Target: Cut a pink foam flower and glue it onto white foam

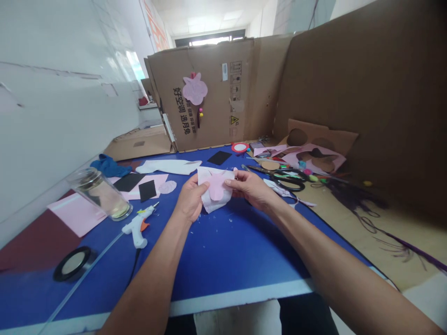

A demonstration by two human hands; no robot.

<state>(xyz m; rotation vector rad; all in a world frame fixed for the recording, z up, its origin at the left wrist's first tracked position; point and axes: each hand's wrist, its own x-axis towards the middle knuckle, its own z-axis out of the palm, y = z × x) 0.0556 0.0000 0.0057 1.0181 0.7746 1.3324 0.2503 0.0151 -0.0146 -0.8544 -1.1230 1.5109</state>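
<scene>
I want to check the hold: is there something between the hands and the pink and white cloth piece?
Nothing visible. The left hand and right hand both pinch the cloth piece directly at its edges, above the blue table. The scissors lie apart, to the right.

I see a craft room, a place for making things by hand. My blue table (216, 260) is full of craft stuff: a white glue gun (138, 226), black scissors (284, 177), pink paper sheets (77, 212), a roll of black tape (72, 263) and little paper scraps. Big cardboard walls (216, 93) stand around the table like a booth. A pink paper flower (194, 88) is stuck on the cardboard.
</scene>
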